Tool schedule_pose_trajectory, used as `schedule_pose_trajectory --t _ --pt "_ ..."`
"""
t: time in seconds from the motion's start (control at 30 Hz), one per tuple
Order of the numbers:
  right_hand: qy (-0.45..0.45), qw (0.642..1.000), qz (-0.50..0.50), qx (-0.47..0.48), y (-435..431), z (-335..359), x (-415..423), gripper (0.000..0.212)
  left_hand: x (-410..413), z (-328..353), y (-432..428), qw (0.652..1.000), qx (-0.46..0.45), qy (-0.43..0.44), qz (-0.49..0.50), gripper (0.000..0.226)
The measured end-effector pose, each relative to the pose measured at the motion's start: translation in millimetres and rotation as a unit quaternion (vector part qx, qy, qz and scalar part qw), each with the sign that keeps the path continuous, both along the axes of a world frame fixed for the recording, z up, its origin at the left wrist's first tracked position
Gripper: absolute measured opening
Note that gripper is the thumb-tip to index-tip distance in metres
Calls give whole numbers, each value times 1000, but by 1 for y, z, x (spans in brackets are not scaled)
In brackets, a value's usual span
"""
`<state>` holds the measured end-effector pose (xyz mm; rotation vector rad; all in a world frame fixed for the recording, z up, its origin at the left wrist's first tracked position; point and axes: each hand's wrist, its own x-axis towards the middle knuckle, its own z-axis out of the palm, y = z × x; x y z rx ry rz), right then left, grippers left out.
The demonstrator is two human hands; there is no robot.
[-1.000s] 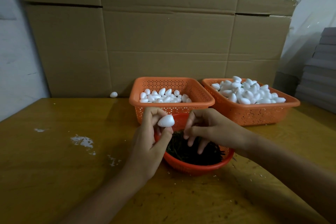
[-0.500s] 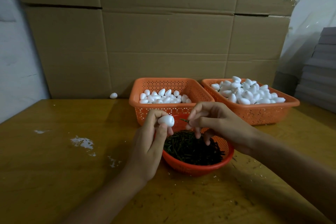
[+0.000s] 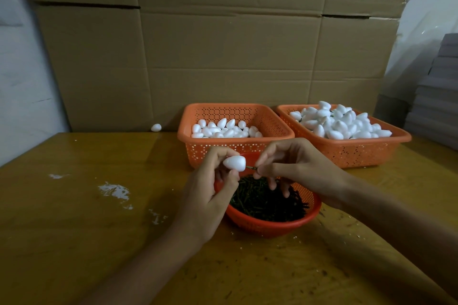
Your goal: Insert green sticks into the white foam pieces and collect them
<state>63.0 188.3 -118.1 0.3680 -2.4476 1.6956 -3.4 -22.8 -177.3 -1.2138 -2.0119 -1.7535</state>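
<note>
Cardboard boxes (image 3: 223, 44) are stacked behind a yellow-brown table (image 3: 74, 230), and a stray foam egg (image 3: 156, 127) lies against them at the far edge.

Only the head view is given. Two square orange baskets are set side by side at the back. The left basket (image 3: 184, 132) holds a shallow layer of white foam, and the right basket (image 3: 371, 153) is heaped. Dark specks seem to show within the heap, possibly stems, though they are too small to be told for sure. A round orange bowl (image 3: 272, 226) of green sticks (image 3: 267, 203) stands in front, just beside the left basket.

A foam piece (image 3: 235, 163) is pinched in the left hand (image 3: 210, 195) above the bowl's near-left rim, with its blunt end turned to the right. A single stick (image 3: 251, 168) is pinched in the right hand (image 3: 297, 166), and its tip meets that blunt end. The hands are thus brought close together, each closed on its own thing.

Several faults can be foreseen:
- If the stick is driven off-centre or at a slant, the foam could be torn or pierced through its side.
- If the foam is squeezed too hard against the push, it may be dented.
- If the thin stick is gripped too far back, it may bend or slide in the pinch.
- If the piece is let slip, it would probably drop among the sticks or roll across the table.
</note>
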Motion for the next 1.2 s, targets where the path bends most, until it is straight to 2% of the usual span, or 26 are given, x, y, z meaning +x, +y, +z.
schedule_pose_trajectory --t 0.17,0.4,0.5,0.67,0.73,0.8,0.87,0.97,1.07,1.13,1.2 --pt "17 1000 3 16 0 -3 0 16 0 0 0 1000 -19 20 5 23" --pt "39 999 5 35 3 -7 -2 13 -1 3 -1 998 -26 48 15 25" --pt "34 999 -4 23 3 -9 -4 24 0 3 -1 998 -31 45 23 27" --pt "34 999 -4 27 1 -6 -2 25 1 1 -3 999 -22 20 27 28" --pt "27 999 -16 15 -1 -4 -1 26 1 1 -1 999 -20 14 24 38" --pt "32 999 -41 -5 -2 3 0 29 1 0 1 1000 -21 5 12 53" --pt "75 991 -105 -27 8 20 1 37 2 -1 2 1000 -15 7 4 64" --pt "173 951 -251 -45 51 52 0 50 3 -2 3 1000 -8 24 0 58" --pt "202 897 -386 72 103 68 -17 28 3 -3 3 999 -25 42 -2 41" --pt "145 866 -428 214 132 72 -36 9 3 -4 3 998 -42 54 3 36" --pt "54 828 -402 388 148 77 -53 10 3 -4 3 997 -41 59 4 34"
